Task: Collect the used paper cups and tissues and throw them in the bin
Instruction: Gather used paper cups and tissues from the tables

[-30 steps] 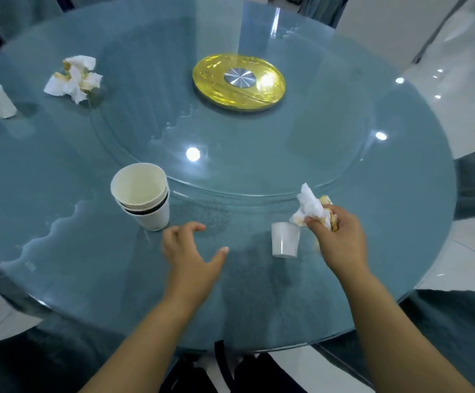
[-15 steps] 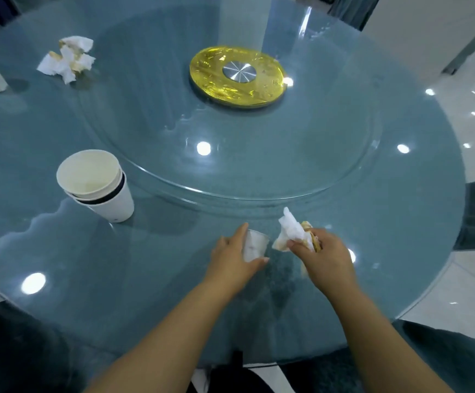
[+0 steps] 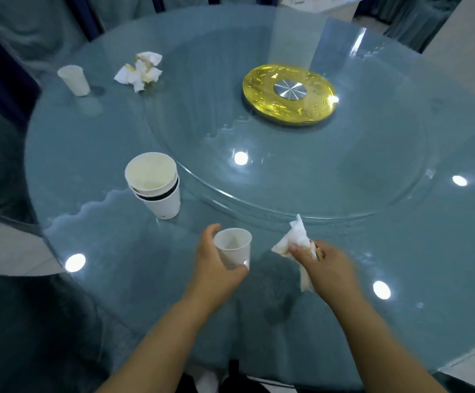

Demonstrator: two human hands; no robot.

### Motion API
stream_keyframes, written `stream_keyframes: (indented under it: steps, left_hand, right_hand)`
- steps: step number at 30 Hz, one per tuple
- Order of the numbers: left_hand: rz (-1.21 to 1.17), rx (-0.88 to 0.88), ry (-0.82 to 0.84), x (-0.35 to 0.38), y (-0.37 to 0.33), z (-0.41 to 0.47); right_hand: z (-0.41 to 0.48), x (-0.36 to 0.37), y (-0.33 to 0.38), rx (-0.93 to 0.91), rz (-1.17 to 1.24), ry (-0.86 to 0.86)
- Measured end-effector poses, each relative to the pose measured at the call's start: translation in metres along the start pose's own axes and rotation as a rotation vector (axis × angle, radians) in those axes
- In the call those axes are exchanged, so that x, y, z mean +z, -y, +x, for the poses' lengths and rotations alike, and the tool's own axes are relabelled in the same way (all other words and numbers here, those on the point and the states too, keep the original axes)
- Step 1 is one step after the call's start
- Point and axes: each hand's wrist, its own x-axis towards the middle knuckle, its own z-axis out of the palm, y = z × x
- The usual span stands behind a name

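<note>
The left hand [image 3: 213, 268] held a small paper cup [image 3: 234, 246] by its side wall, with the fingers curled round it, close to the near edge of the table [image 3: 400, 251]. The cup looked light and thin, easy to crush, so a gentle grip on the wall seemed best. The right hand [image 3: 327, 268] pinched a soft crumpled tissue [image 3: 295, 239] just beside the cup. Both forearms reached forward over the near edge.

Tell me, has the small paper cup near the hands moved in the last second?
Yes. It stood on the glass table; now the left hand holds the small cup tilted, nearer the stacked cups than before.
</note>
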Motion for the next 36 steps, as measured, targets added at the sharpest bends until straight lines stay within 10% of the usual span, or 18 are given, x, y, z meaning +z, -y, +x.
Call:
stream_keyframes:
  steps: [14, 26, 36]
  left_hand:
    - [0.093, 0.467, -0.405, -0.150, -0.071, 0.045]
    - [0.184, 0.165, -0.007, -0.166, -0.023, 0.096]
    - [0.143, 0.141, -0.178, -0.164, -0.012, 0.116]
  right_hand:
    - [-0.001, 0.069, 0.115, -0.117, 0.051, -0.046]
    - [-0.010, 0.092, 0.142, -0.119, 0.035, -0.109]
    - [0.028, 0.090, 0.165, -0.207, 0.000, 0.010]
